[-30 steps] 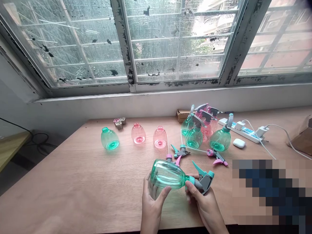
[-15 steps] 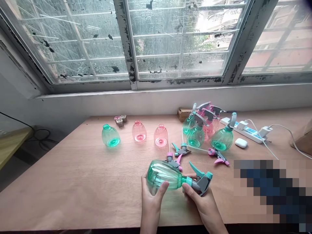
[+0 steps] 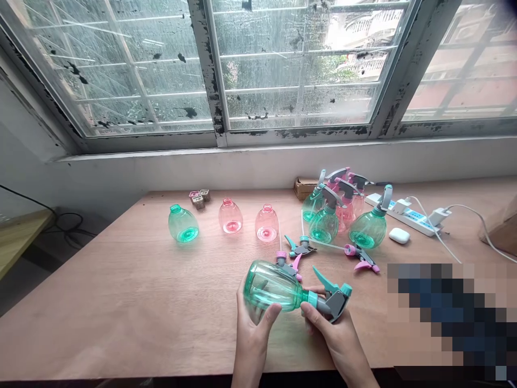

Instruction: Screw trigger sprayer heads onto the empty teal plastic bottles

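My left hand (image 3: pixel 252 331) cups the round body of a clear green spray bottle (image 3: pixel 272 285) that lies sideways above the wooden table (image 3: pixel 121 302). My right hand (image 3: pixel 333 337) is closed round the bottle's neck and its grey and teal trigger head (image 3: pixel 333 299). Just behind the bottle lie three loose trigger heads: a pink one (image 3: pixel 288 264), a teal one (image 3: pixel 301 247) and another pink one (image 3: pixel 361 258).
Three headless bottles stand in a row: green (image 3: pixel 182 223), pink (image 3: pixel 230 216), pink (image 3: pixel 266 223). Several finished spray bottles (image 3: pixel 343 213) cluster at the back right by a power strip (image 3: pixel 406 214), an earbud case (image 3: pixel 399 235) and a small box (image 3: pixel 305 188). A blurred patch covers the right.
The bottle has shifted slightly left and turned a little in my hands. Both hands keep their hold.
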Available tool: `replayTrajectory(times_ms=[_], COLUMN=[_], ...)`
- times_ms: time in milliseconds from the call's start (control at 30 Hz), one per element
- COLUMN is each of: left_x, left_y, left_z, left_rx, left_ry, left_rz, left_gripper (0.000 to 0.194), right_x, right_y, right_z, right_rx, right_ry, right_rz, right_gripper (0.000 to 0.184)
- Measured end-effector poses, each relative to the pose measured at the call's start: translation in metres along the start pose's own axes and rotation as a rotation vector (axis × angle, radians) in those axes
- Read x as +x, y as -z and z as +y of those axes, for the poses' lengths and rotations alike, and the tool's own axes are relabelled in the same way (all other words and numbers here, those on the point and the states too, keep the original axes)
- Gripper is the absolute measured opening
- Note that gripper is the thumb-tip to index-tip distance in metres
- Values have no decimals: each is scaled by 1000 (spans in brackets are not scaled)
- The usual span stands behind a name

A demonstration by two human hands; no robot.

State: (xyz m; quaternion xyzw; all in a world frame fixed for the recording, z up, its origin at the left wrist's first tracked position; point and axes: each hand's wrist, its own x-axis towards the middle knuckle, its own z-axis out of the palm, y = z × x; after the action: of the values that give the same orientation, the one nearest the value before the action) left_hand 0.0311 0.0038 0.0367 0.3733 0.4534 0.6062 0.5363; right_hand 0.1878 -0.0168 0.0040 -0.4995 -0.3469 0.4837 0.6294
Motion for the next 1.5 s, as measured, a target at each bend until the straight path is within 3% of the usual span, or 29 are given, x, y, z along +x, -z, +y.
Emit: replayTrajectory(times_ms=[333, 467, 767, 900, 1067, 1300, 1500], left_x=[2, 0, 1, 1, 0, 1, 0], left_y=[1, 0, -1, -2, 0, 4, 3], left_z=[-10, -10, 4, 3, -5, -16, -13], left_rx=[-37, -20, 23, -20, -41, -15, -10], left_ry=[46, 25, -13, -10, 39, 28, 10], left_rz=[-73, -95, 35, -13, -100, -120, -46], left_gripper=[81, 81, 67, 71, 69, 78, 96], right_x=[-1, 0, -5, -3, 2, 5, 2], right_y=[-4, -2, -7, -5, 3, 5, 1], right_z=[-3, -2, -8, -6, 2, 6, 2], right_rx=[129, 123, -18, -2, 131, 164, 100], right_ry=[15, 6, 25, 27, 15, 20, -6], right_rz=[108, 96, 29, 44, 68, 49, 45], right_gripper=[42, 42, 47, 50, 39, 40, 49])
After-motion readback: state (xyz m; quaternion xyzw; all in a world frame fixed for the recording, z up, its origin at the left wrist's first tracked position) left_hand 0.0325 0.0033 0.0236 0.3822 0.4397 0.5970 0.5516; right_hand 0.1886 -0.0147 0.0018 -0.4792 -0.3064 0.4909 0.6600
